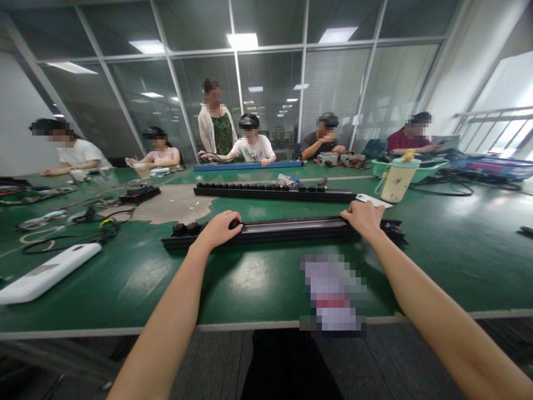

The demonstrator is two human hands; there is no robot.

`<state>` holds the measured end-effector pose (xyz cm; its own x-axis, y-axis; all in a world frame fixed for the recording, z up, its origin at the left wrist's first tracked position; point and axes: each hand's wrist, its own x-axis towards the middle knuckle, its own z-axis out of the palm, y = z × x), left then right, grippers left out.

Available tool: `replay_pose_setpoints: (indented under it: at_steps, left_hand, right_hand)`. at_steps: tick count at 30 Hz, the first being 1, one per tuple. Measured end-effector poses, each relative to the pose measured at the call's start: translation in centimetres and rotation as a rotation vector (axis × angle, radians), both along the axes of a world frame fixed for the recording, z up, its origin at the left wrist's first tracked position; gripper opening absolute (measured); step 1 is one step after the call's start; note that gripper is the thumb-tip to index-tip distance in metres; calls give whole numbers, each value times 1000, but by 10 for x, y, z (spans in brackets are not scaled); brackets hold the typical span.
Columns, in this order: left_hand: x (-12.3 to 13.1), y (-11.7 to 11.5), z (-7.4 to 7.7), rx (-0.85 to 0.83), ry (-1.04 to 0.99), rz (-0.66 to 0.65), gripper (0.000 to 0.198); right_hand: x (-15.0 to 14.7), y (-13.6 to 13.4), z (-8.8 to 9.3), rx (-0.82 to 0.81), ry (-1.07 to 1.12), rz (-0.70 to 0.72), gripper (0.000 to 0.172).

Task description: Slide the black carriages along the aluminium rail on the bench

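Note:
A long black rail [291, 229] lies crosswise on the green table in front of me, with a smooth strip along its middle. Round black pieces [187, 228] sit in its left end. My left hand [219, 229] is closed over the rail left of centre, its fingers and thumb around one round black piece [234, 224]. Toward the right end, my right hand [363, 216] grips the rail with curled fingers. Beyond it lies a second black rail [270, 192], set with a row of similar pieces.
A blurred purple packet [331, 294] lies by the table's front edge. A white elongated device [52, 272] and cables [110, 222] are at left. A yellow cup [400, 178] and green basket [433, 169] stand at right. Several people sit opposite; one holds a blue bar [250, 165].

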<state>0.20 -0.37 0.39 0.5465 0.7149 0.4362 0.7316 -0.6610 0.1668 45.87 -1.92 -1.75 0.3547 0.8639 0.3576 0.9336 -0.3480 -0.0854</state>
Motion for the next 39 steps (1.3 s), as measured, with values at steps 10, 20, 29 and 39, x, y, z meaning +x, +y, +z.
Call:
replay_pose_setpoints:
  at_steps: [10, 20, 29, 39]
  left_hand:
    - [0, 0, 0, 2, 8, 9, 19]
    - [0, 0, 0, 11, 14, 14, 19]
    - [0, -1, 0, 4, 3, 9, 18]
    - [1, -2, 0, 1, -2, 13, 19]
  right_hand:
    - [3, 1, -2, 15, -4, -3, 38]
    - [2, 0, -1, 2, -2, -5, 38]
    - [4, 0, 1, -17, -2, -35, 39]
    - [5, 0, 0, -21, 11, -41, 38]
